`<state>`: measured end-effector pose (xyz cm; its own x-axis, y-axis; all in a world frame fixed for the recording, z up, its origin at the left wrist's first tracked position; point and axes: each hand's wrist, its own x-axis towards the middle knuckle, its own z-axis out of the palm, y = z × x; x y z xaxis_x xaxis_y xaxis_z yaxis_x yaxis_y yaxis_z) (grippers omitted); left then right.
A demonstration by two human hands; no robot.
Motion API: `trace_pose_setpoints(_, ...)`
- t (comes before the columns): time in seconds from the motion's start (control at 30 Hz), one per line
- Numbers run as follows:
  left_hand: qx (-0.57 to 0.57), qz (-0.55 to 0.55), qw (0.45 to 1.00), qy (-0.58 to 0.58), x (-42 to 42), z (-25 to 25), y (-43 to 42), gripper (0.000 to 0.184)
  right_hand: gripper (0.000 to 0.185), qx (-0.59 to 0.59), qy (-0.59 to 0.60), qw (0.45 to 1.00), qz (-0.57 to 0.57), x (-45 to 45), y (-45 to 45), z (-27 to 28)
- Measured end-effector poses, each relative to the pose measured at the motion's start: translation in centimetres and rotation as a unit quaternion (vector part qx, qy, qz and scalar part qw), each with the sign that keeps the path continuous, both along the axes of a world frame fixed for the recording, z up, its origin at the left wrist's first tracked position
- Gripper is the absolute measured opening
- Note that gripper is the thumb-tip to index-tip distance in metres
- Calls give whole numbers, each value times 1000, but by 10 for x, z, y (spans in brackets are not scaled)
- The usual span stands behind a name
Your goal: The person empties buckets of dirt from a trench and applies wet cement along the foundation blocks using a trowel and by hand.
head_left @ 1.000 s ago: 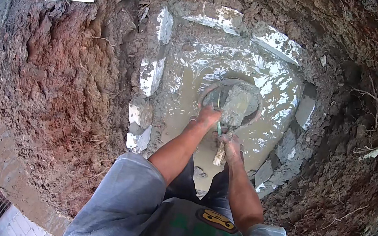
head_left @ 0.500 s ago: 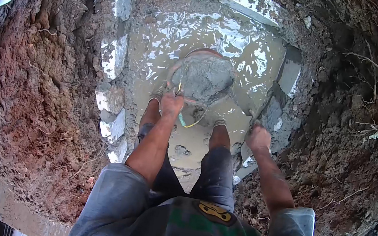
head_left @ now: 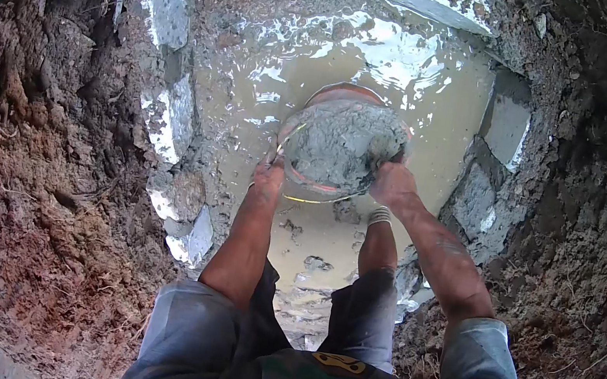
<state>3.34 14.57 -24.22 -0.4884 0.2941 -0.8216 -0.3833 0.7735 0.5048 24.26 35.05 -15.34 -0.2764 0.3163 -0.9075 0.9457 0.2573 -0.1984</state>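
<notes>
A round reddish bucket point(head_left: 350, 90) heaped with wet grey mortar point(head_left: 338, 144) stands tilted toward me in the muddy water. My left hand point(head_left: 267, 178) is closed at its near left edge, by the yellow wire handle point(head_left: 310, 201). At the right side of the bucket, my right hand point(head_left: 393, 186) is closed round what looks like a trowel, its blade hidden in a dark hollow in the mortar.
Muddy water point(head_left: 448, 117) covers the pit floor round my legs. Mortared stone blocks point(head_left: 505, 129) line the right side, with more white-faced blocks point(head_left: 168, 122) on the left. Rough earth walls point(head_left: 42, 150) with roots rise on both sides.
My right hand has moved from the stones on the right to the bucket's right side, with the tool now in the mortar. The bucket sits slightly farther right and lower in view.
</notes>
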Motion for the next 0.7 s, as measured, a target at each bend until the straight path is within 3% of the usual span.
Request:
trace_pose_setpoints(0.07,66,100,992,-27,8,29,32,41,23,-17,9,1000,5,-9,-18,-24)
trace_pose_setpoints(0.17,5,-1,1000,-10,-3,18,17,45,23,-26,38,999,-27,-20,-30,-6)
trace_pose_setpoints(0.3,13,-4,1000,-16,-6,38,29,47,26,-13,97,993,-68,-5,-39,24)
trace_pose_setpoints(0.4,10,-34,999,0,-2,28,18,49,21,-2,113,994,-4,10,-41,-4)
trace_pose_setpoints(0.47,-5,-57,998,-14,-6,22,18,49,18,10,182,973,142,20,-25,-38)
trace_pose_setpoints(0.53,4,-54,998,-10,-7,24,21,48,17,19,234,951,202,22,-17,-41)
trace_pose_setpoints(0.67,30,-42,999,-3,-6,26,15,51,18,17,276,949,150,40,-8,-29)
trace_pose_setpoints(0.7,26,-26,999,-21,-3,25,12,52,20,-4,247,965,89,38,0,-12)
